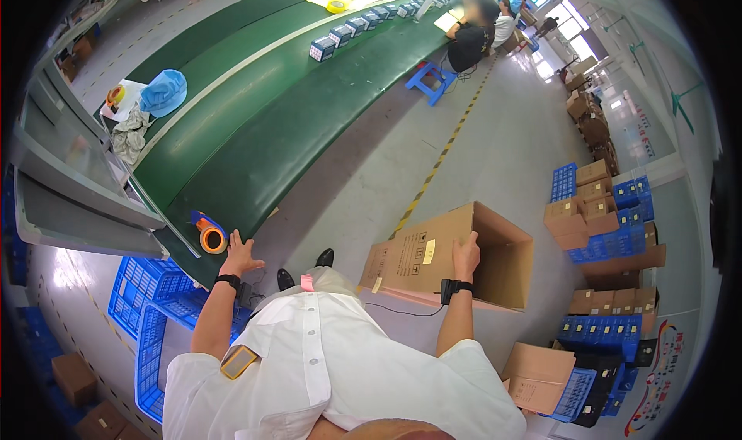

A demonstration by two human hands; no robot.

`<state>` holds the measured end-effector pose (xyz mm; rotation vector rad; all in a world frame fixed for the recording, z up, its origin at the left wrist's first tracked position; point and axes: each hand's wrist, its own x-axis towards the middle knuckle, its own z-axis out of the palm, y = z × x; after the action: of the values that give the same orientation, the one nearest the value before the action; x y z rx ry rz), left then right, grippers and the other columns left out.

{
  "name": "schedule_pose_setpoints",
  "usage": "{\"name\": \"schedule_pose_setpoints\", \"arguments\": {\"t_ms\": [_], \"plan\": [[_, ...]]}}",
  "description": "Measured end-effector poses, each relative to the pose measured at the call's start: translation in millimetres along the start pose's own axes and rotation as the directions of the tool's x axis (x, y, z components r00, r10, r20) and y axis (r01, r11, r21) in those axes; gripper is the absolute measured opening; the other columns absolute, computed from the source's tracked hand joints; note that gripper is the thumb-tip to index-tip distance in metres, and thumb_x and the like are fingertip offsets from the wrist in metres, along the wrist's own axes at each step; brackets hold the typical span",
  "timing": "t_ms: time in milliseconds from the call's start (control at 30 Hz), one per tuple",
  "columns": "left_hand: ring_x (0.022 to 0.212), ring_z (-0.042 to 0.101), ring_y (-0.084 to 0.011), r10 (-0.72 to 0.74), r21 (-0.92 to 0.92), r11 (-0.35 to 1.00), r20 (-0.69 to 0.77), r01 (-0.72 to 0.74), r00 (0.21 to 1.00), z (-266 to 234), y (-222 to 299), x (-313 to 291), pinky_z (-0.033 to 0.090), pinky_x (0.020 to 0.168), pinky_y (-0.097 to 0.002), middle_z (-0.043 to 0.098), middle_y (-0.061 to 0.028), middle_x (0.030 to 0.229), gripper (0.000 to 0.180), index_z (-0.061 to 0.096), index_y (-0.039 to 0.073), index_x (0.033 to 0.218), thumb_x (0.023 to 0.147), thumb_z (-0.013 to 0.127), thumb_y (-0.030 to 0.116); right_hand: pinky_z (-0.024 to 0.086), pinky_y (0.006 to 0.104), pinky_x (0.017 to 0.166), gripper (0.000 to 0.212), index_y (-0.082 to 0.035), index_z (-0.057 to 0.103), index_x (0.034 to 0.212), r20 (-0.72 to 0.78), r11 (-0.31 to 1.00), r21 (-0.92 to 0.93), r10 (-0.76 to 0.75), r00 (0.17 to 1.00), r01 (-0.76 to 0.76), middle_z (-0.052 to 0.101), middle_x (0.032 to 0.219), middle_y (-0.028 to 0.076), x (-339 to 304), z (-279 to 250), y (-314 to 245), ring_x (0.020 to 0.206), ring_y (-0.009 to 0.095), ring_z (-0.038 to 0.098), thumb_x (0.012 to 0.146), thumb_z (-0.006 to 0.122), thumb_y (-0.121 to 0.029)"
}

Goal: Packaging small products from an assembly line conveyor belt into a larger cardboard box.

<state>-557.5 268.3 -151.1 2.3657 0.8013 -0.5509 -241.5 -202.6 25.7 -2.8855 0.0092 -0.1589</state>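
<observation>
Gripping the box [447,256] by its rim with curled right hand [466,257], beyond the right edge of the counter [270,142], apparently for steadiness, while holding spread, seemingly empty left hand [241,254] beside tape dispenser [204,231].

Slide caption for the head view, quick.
Right hand holding an open carton by its rim, left hand spread beside a tape dispenser.
</observation>
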Motion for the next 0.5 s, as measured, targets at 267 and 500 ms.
{"name": "schedule_pose_setpoints", "arguments": {"t_ms": [267, 500], "plan": [[0.144, 0.004, -0.0470, -0.001, -0.007, 1.000, -0.001, 0.001, 1.000, 0.5, -1.5, 1.1, 0.021, 0.114, -0.0539, 0.001, -0.0338, 0.154, 0.089, 0.046, 0.008, 0.138, 0.063, 0.084, 0.039, 0.051, 0.0520, 0.074, 0.033, -0.004, 0.044, 0.104, -0.029, 0.999, -0.005, -0.034, 0.999, 0.034, 0.066, 0.090, 0.027, 0.5, 3.7, 2.7, 0.086, 0.045, 0.064, 0.084, 0.065, -0.021], [0.144, 0.004, -0.0467, -0.008, -0.020, 1.000, -0.001, 0.008, 1.000, -2.7, 2.0, 0.6, 0.021, 0.114, -0.0535, 0.001, -0.0331, 0.154, 0.089, 0.047, 0.008, 0.138, 0.063, 0.085, 0.038, 0.051, 0.0523, 0.072, 0.033, -0.003, 0.044, 0.104, -0.036, 0.999, -0.019, -0.040, 0.999, 0.039, 0.066, 0.087, 0.027, 3.7, 5.3, 5.4, 0.085, 0.045, 0.064, 0.084, 0.065, -0.020]]}}
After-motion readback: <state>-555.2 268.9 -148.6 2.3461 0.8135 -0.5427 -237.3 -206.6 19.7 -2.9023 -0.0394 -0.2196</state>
